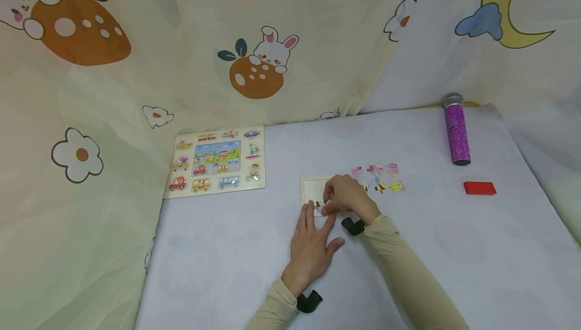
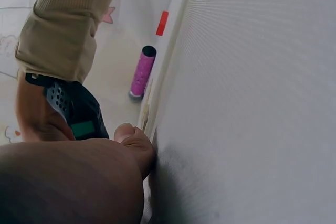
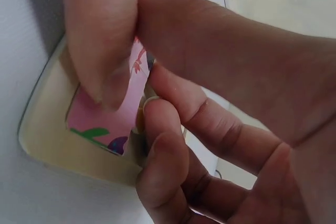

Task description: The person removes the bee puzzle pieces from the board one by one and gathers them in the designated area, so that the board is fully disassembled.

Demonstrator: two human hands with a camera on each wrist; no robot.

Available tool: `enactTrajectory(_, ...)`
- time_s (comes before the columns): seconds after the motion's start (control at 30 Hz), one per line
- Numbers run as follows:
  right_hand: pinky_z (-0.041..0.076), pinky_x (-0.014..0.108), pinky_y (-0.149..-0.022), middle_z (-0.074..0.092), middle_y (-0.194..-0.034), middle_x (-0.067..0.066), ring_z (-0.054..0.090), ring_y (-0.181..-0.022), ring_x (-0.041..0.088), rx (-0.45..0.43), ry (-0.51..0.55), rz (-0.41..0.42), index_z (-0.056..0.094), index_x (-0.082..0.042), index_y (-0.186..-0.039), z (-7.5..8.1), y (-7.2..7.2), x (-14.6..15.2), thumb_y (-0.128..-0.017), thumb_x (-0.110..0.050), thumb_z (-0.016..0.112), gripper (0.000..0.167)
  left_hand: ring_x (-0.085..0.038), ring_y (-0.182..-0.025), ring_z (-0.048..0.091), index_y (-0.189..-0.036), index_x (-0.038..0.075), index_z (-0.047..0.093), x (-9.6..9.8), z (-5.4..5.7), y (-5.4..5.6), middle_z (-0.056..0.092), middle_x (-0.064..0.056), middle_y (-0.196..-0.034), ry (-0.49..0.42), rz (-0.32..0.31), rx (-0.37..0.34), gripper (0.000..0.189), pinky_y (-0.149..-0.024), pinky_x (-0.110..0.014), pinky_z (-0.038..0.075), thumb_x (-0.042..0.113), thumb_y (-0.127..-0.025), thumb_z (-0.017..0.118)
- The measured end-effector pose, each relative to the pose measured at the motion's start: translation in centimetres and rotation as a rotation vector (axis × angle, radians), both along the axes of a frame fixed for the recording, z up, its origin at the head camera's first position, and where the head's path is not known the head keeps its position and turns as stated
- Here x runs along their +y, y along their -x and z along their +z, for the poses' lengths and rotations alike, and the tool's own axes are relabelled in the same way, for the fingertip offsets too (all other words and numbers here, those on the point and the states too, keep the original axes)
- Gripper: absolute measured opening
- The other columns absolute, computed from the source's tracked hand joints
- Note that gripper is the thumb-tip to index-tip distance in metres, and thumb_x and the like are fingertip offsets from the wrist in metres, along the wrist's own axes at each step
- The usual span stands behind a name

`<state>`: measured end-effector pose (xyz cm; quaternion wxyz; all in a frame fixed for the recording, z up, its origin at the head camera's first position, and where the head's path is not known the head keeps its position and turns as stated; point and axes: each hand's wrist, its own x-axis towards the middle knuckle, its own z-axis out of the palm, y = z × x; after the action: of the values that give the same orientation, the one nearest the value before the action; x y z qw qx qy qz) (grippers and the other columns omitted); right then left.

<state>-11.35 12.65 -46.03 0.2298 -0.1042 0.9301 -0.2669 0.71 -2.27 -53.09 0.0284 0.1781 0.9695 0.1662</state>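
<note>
A small wooden puzzle board (image 1: pixel 313 187) lies on the table in front of me. Over its lower right part, my right hand (image 1: pixel 348 196) has its fingers curled and pinches a small puzzle piece, mostly hidden by the fingers. A pink puzzle piece (image 3: pixel 97 116) with a green leaf lies in the board's corner, and a fingertip presses on it in the right wrist view. My left hand (image 1: pixel 310 252) rests at the board's near edge, fingers extended and thumb spread. Loose jigsaw pieces (image 1: pixel 375 177), pink and yellow, lie just beyond the right hand.
A larger wooden vehicle puzzle (image 1: pixel 218 161) lies at the back left. A glittery purple tube (image 1: pixel 457 133) with a silver end and a red block (image 1: pixel 479 188) are on the right. Printed fabric (image 1: pixel 181 77) hangs behind the white-covered table (image 1: pixel 218 259). Black bands sit at both wrists.
</note>
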Motion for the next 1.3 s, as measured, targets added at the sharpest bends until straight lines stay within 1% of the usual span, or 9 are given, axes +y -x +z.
enactTrajectory(0.23,0.042,0.029,-0.061,0.063,-0.074,0.0,0.056,-0.069,0.017,-0.015,-0.035,0.0,0.074,-0.011,-0.085,-0.1,0.2,-0.3,-0.073,-0.021,0.098,0.028,-0.041,-0.163,0.014,-0.165,0.033,0.04,0.0,0.1,0.1,0.011,-0.026,-0.175,0.023,-0.002,-0.048,0.07,-0.129,-0.046,0.029,0.061,-0.103,0.056)
enactTrajectory(0.47,0.043,0.029,-0.061,0.063,-0.074,0.0,0.057,-0.069,0.017,-0.002,-0.006,-0.004,0.072,-0.011,-0.081,-0.1,0.1,-0.2,-0.075,-0.017,0.096,0.026,-0.041,-0.163,0.014,-0.164,0.033,0.041,0.0,0.1,0.1,0.011,-0.026,-0.175,0.029,0.0,-0.043,0.069,-0.129,-0.046,0.029,0.061,-0.103,0.057)
enactTrajectory(0.73,0.044,0.029,-0.064,0.065,-0.08,0.001,0.056,-0.072,0.016,0.038,0.072,0.053,0.071,-0.011,-0.086,-0.6,0.0,0.4,-0.08,-0.014,0.093,0.023,-0.041,-0.163,0.015,-0.164,0.032,0.042,0.0,0.0,0.1,0.012,-0.026,-0.175,0.026,0.0,-0.036,0.069,-0.129,-0.046,0.03,0.061,-0.103,0.055)
enactTrajectory(0.9,0.046,0.029,-0.067,0.067,-0.082,0.001,0.058,-0.074,0.015,0.046,0.13,0.078,0.07,-0.011,-0.089,-1.0,0.1,0.8,-0.084,-0.011,0.089,0.02,-0.042,-0.162,0.016,-0.165,0.032,0.04,0.1,0.0,0.2,0.012,-0.027,-0.174,0.032,-0.001,-0.033,0.071,-0.129,-0.046,0.03,0.061,-0.103,0.056)
enactTrajectory(1.0,0.048,0.03,-0.07,0.068,-0.083,0.001,0.059,-0.076,0.015,0.059,0.175,0.076,0.068,-0.011,-0.09,-1.2,0.2,1.0,-0.085,-0.008,0.087,0.019,-0.042,-0.162,0.016,-0.165,0.032,0.039,0.1,0.0,0.2,0.013,-0.027,-0.174,0.027,0.001,-0.024,0.072,-0.128,-0.046,0.031,0.061,-0.102,0.057)
enactTrajectory(1.1,0.048,0.03,-0.07,0.067,-0.083,0.002,0.059,-0.075,0.014,0.071,0.236,0.074,0.067,-0.01,-0.092,-1.4,0.4,1.5,-0.087,-0.005,0.083,0.018,-0.043,-0.161,0.017,-0.166,0.033,0.038,0.1,0.1,0.2,0.013,-0.028,-0.173,0.03,0.0,-0.014,0.072,-0.127,-0.047,0.032,0.06,-0.102,0.058)
enactTrajectory(1.17,0.048,0.031,-0.07,0.067,-0.082,0.002,0.058,-0.074,0.014,0.078,0.286,0.062,0.067,-0.01,-0.094,-1.6,0.5,1.9,-0.089,-0.006,0.083,0.017,-0.044,-0.161,0.018,-0.166,0.033,0.036,0.2,0.1,0.1,0.015,-0.029,-0.173,0.03,-0.002,-0.005,0.073,-0.127,-0.047,0.032,0.06,-0.102,0.058)
enactTrajectory(1.23,0.048,0.03,-0.069,0.067,-0.083,0.003,0.058,-0.074,0.014,0.092,0.328,0.052,0.067,-0.009,-0.097,-1.6,0.6,2.4,-0.091,-0.008,0.082,0.016,-0.044,-0.161,0.018,-0.167,0.034,0.034,0.2,0.1,0.1,0.014,-0.029,-0.173,0.033,-0.002,-0.012,0.074,-0.127,-0.047,0.032,0.061,-0.102,0.058)
enactTrajectory(1.3,0.05,0.031,-0.071,0.068,-0.087,0.005,0.061,-0.076,0.015,0.098,0.37,0.018,0.068,-0.009,-0.1,-1.5,0.6,2.9,-0.092,-0.01,0.082,0.016,-0.043,-0.161,0.018,-0.168,0.034,0.032,0.2,0.0,0.2,0.014,-0.029,-0.173,0.034,0.0,-0.016,0.075,-0.127,-0.047,0.032,0.061,-0.102,0.057)
